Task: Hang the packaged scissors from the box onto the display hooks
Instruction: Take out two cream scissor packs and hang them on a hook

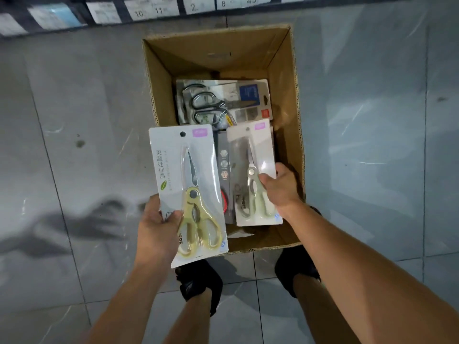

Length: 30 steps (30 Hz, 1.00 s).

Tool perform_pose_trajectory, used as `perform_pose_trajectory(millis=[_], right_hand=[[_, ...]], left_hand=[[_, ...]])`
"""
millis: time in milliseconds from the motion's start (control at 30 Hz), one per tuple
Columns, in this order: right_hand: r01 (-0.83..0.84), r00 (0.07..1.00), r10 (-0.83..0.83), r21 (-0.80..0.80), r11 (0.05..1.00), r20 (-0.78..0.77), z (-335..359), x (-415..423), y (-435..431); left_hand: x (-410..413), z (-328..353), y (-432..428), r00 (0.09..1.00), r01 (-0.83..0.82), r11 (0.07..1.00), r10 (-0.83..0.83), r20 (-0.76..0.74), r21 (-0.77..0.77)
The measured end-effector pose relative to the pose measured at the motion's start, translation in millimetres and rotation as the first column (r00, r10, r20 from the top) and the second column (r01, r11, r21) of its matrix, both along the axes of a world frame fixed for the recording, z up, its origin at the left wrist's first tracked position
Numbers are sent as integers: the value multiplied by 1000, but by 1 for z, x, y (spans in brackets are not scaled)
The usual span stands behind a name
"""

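An open cardboard box [285, 78] stands on the floor below me. My left hand [155, 227] grips a white pack of cream-handled scissors [173, 150] by its lower left edge, held above the box's near left corner. My right hand [280, 187] pinches a second, similar white scissors pack [253, 137] by its right edge, inside the box. Deeper in the box lie a pack of metal-handled scissors [223, 103] and a dark pack [224, 165] with a red part. No display hooks are in view.
Grey floor tiles [87, 108] surround the box. A dark shelf edge with price labels [151, 8] runs along the top. My two black shoes [198, 284] stand just behind the box's near wall.
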State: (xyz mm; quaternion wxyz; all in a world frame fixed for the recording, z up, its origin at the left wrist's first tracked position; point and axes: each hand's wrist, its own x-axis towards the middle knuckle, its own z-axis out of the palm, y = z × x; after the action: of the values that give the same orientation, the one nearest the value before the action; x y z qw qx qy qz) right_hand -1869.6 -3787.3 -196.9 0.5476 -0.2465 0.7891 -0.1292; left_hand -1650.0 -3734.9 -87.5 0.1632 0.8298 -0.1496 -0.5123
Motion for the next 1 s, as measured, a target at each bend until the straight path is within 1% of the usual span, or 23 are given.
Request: perform_pose_trajectory(millis=[67,167,200,267,367,433,567,633,733,800,867,933,1000], right_hand=[[8,1000,-8,-20,1000,24,42,-5,-7],[49,998,-52,-78,996,-39,110,-16,-18],[79,996,-83,-109,991,-33,136,-19,-23],[125,992,-125,-158,980,8,198,-21,-38],[135,991,-125,-251,959,57,301,-21,-62],[125,992,-108,-321,939,70,374,-18,-78],[120,991,-72,-488,865,115,520,-9,-92],[170,982,-95,-554,815,162,587,-7,-90],[239,969,-136,-636,733,207,673,-7,-78],[265,963,-153,-681,683,222,721,-9,-67],[308,951,-184,-698,646,249,763,-12,-54],[335,942,-203,-716,613,268,798,-17,-38],[324,946,-197,-740,589,258,824,-24,-23]], left_hand=[[6,29,-8,1000,-14,999,13,-12,-31],[13,87,-26,999,-30,995,27,-33,-93],[15,109,-34,999,-27,992,23,-31,-122],[19,157,-49,1000,-3,983,-1,-21,-183],[27,235,-73,997,78,950,-75,23,-303],[27,295,-91,992,127,909,-119,46,-396],[24,420,-121,983,161,802,-179,25,-575],[27,475,-131,982,119,757,-186,-37,-642],[34,551,-139,963,104,704,-249,-107,-702],[39,594,-143,942,118,648,-313,-121,-753],[40,632,-145,922,156,590,-374,-97,-793],[36,666,-144,904,172,563,-417,-97,-809],[27,691,-142,888,184,560,-447,-108,-808]])
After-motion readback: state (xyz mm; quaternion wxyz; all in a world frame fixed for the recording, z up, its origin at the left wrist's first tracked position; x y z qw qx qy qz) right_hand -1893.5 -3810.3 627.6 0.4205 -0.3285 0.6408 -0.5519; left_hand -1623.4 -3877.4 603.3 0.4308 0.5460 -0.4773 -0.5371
